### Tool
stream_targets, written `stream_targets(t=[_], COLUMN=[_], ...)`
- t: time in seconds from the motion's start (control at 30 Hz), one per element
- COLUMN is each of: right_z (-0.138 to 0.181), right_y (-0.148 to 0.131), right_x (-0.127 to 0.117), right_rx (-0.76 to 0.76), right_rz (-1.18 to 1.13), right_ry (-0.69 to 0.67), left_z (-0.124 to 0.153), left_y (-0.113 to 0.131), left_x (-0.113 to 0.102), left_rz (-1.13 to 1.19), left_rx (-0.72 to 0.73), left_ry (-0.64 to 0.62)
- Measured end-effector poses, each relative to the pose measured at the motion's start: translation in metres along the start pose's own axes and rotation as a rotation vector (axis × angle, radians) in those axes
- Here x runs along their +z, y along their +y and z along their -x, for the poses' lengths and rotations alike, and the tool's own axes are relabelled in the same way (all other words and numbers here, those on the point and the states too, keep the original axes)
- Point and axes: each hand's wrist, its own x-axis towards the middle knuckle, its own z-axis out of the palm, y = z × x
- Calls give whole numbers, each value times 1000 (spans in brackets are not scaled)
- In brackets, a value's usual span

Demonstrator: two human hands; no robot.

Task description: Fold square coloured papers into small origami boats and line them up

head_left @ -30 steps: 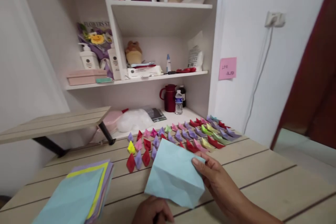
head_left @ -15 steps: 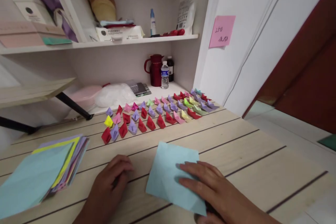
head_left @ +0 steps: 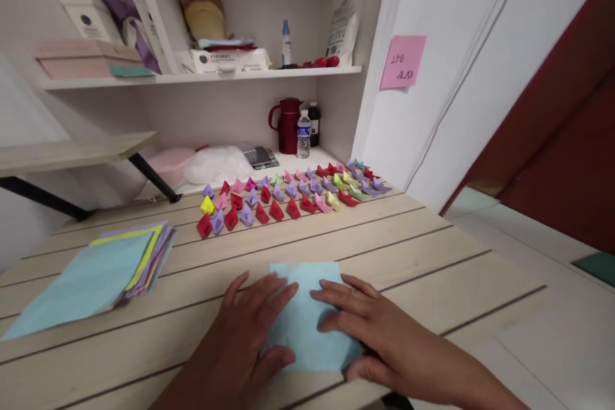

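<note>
A square sheet of light blue paper lies on the wooden table in front of me. Over its left edge rests my left hand, fingers stretched out and apart. My right hand spreads across the sheet's right side, its fingertips on the paper and its thumb near the lower right corner. Neither hand grips anything. Farther back stand several rows of small folded paper boats in red, purple, pink, yellow and green. To the left lies a stack of coloured paper with a light blue sheet on top.
Behind the boats is a white shelf unit with a dark red jug, a water bottle and a plastic bag. A small raised wooden shelf on black legs stands at left. A pink note sticks to the wall.
My left hand has moved right from the bare table onto the blue sheet, its fingers opening out. The sheet has turned to lie squarer before me. The camera view has shifted slightly.
</note>
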Motion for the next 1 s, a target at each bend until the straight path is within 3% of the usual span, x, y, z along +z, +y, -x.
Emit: stream_targets(t=[0.13,0.33,0.5,0.67,0.8,0.9,1.0], right_z=[18,32,30,29,14,-2,-11], right_y=[-9,-14,-17,-20,-19,-16,-11], right_x=[14,38,34,36,37,35,34], right_rx=[-34,27,73,185,370,390,366], right_rz=[96,277,154,-48,-254,-220,-109], right_ry=[-16,95,137,307,420,438,395], left_z=[25,55,63,61,58,56,52], left_y=[30,58,60,59,59,59,63], left_x=[4,-7,-4,2,9,14,14], left_rz=[15,54,65,63,58,-26,-195], left_rx=[20,-4,-111,-157,-385,-457,-476], left_ry=[54,90,159,254,268,304,458])
